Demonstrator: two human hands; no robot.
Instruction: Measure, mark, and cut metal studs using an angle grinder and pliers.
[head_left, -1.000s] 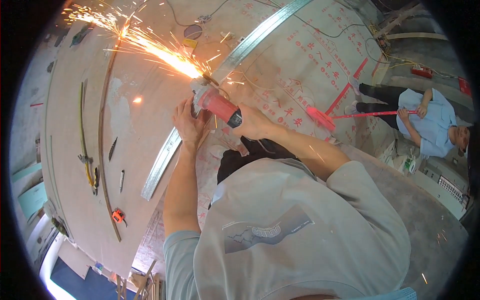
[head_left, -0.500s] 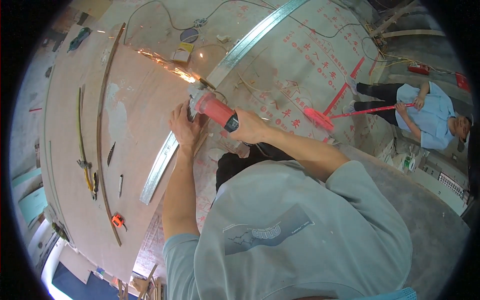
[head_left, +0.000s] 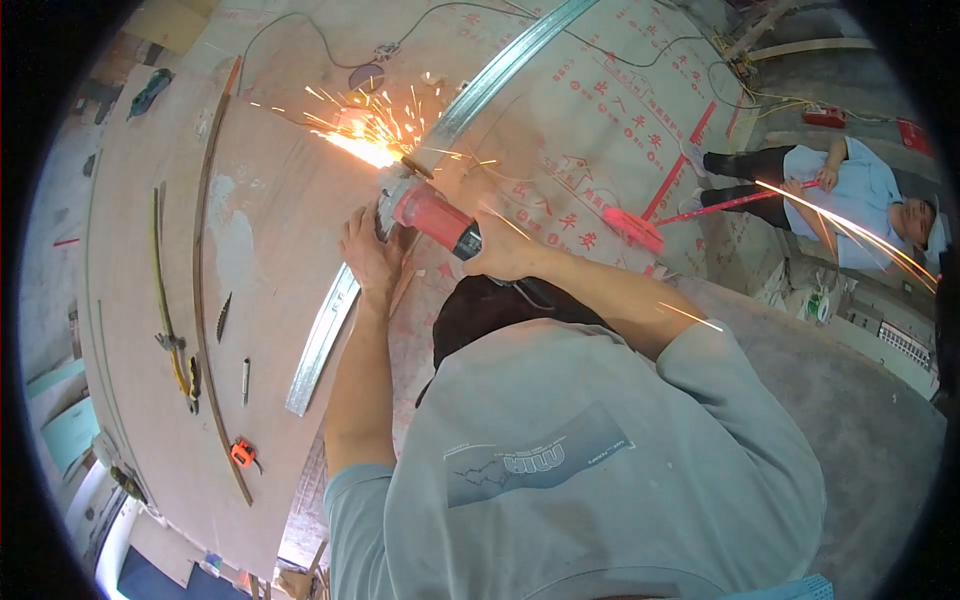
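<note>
My right hand (head_left: 502, 248) is wrapped round the rear of a red angle grinder (head_left: 428, 212). Its head meets a long galvanized metal channel (head_left: 325, 335), and a bright burst of sparks (head_left: 365, 140) sprays from the disc toward the far left. Close beside the grinder's head, my left hand (head_left: 370, 255) is closed on the channel, fingers on its left side. Glare and the tool hide the exact cutting point. Beyond the grinder the channel runs on to the far edge.
On the board (head_left: 270, 250) to the left lie a wooden strip (head_left: 203, 220), yellow-handled cutters (head_left: 180, 370), a pen-like tool (head_left: 245, 382), a serrated blade (head_left: 223, 317) and an orange tape measure (head_left: 243, 453). At right, a person (head_left: 840, 200) holds a red broom (head_left: 635, 230). A cord (head_left: 330, 55) crosses the far floor.
The sparks have grown brighter and spread wider, with streaks now flying to the right too. Both hands and the grinder stay nearly in place; the view has shifted slightly.
</note>
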